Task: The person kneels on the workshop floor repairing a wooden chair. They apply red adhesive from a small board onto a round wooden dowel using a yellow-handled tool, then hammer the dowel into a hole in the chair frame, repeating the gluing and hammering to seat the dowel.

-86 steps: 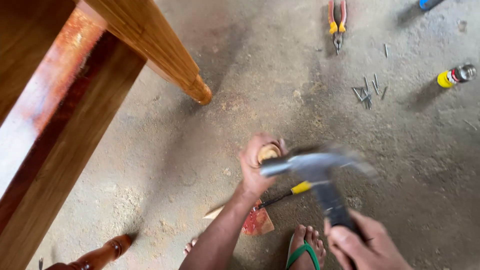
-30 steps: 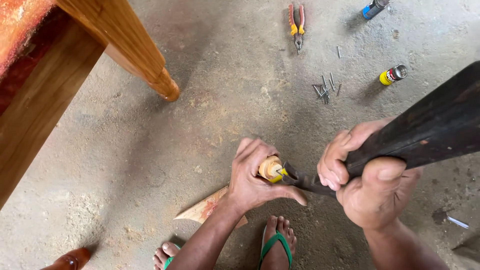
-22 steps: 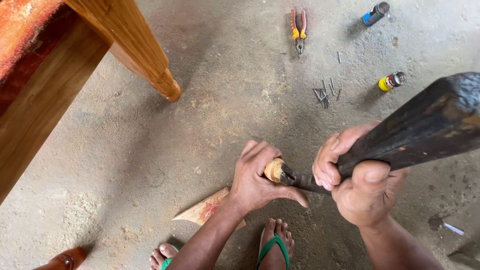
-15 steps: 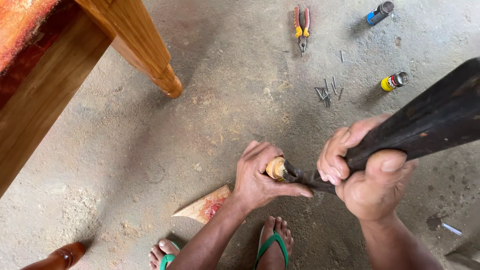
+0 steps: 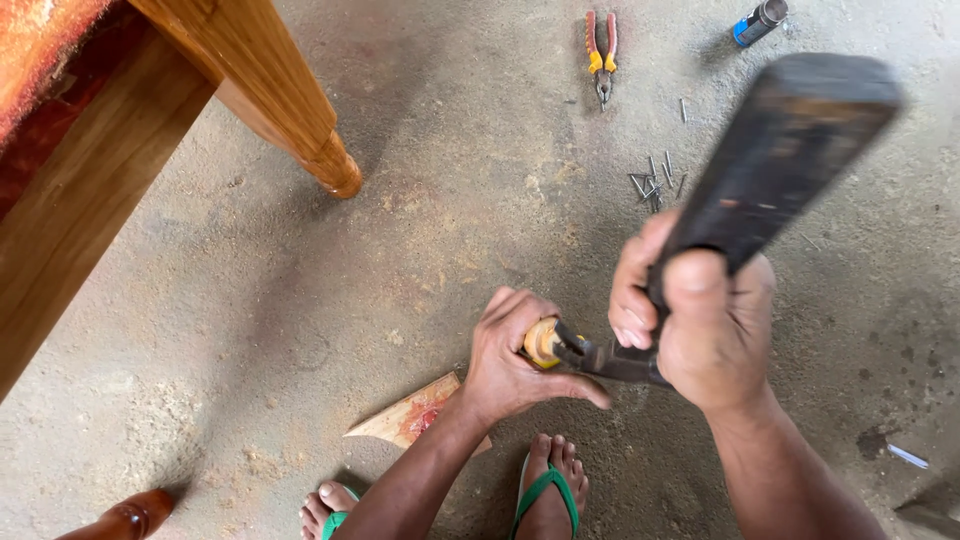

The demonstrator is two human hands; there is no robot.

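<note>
Our left hand (image 5: 520,365) is wrapped tight around a small round wooden piece (image 5: 542,342) held low over the concrete floor (image 5: 420,220), and our right hand (image 5: 700,325) is clenched on the dark handle of a hammer (image 5: 770,160) whose metal head meets that piece. A wedge of wood (image 5: 410,415) lies on the floor just beside our left wrist, above our feet in green sandals (image 5: 545,495). Farther off lie scattered nails (image 5: 655,180), pliers (image 5: 600,55) and a wooden furniture leg (image 5: 290,110).
</note>
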